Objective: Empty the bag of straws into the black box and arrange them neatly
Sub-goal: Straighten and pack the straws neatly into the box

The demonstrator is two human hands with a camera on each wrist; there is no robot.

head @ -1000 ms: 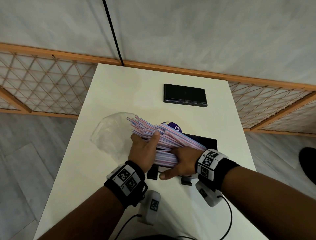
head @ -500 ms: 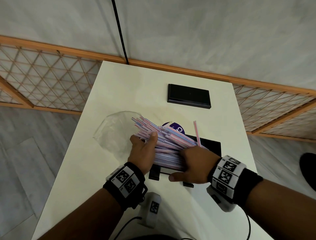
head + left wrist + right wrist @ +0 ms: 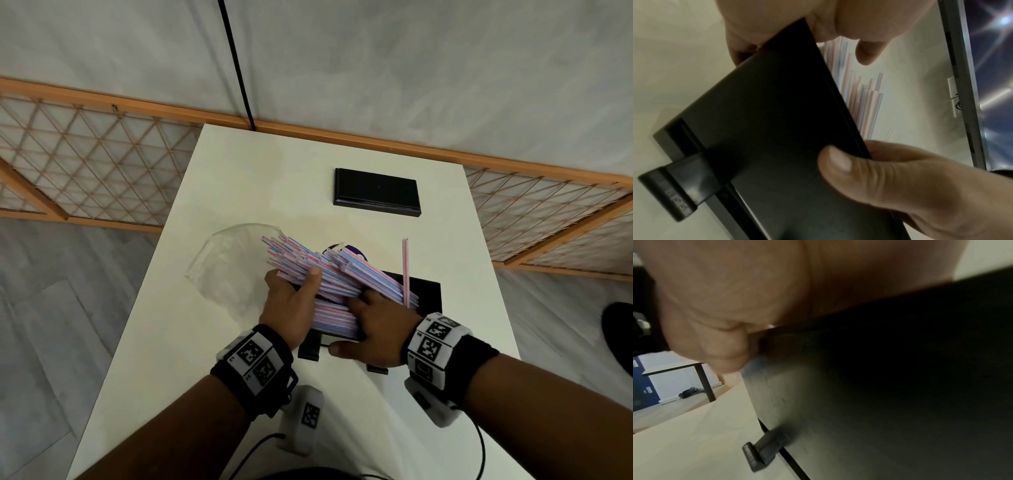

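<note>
A loose pile of pink-and-blue striped straws (image 3: 342, 270) lies slanted across the black box (image 3: 428, 291) in the middle of the white table. My left hand (image 3: 301, 291) grips the pile's left end, with a finger over the top. My right hand (image 3: 359, 318) lies on the straws, thumb pressed on the outside of the box's near wall (image 3: 766, 129) and fingers over its rim. One straw (image 3: 405, 267) stands upright at the right. The clear empty bag (image 3: 226, 267) lies left of the box. The right wrist view shows only my palm and the box wall (image 3: 879, 386).
The box's black lid (image 3: 376, 192) lies flat at the far middle of the table (image 3: 239, 188). A purple label (image 3: 356, 251) peeks from behind the straws. Two black latches (image 3: 308, 349) stick out from the box's near side. The table is narrow, with floor at both sides.
A single straw has sprung up and now stands upright at the right of the pile. My right hand has shifted right along the box's near wall; the left hand keeps hold of the straws.
</note>
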